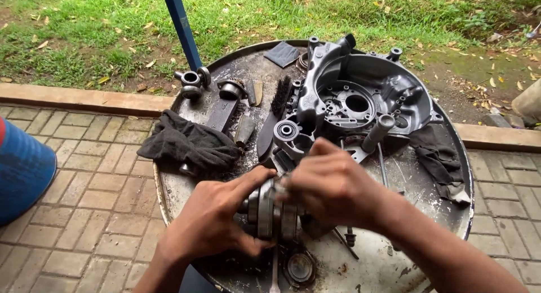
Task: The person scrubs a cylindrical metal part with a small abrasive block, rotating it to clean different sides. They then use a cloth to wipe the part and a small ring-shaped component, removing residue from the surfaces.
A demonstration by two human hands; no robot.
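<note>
My left hand (211, 217) and my right hand (332, 186) both grip a metal gear shaft assembly (271, 211) with several stacked gears, held just above a round metal drum top (445, 214). My left hand holds it from the left, thumb on top. My right hand covers its right end, hiding that part. A grey engine crankcase half (360, 98) lies just beyond my hands.
A black rag (189, 143) lies at the drum's left, another dark cloth (437, 155) at its right. A black brush (271, 115), bearings (191, 79), bolts and a round seal (300, 267) are scattered about. A blue pole (181, 25) rises behind. Brick paving and grass surround the drum.
</note>
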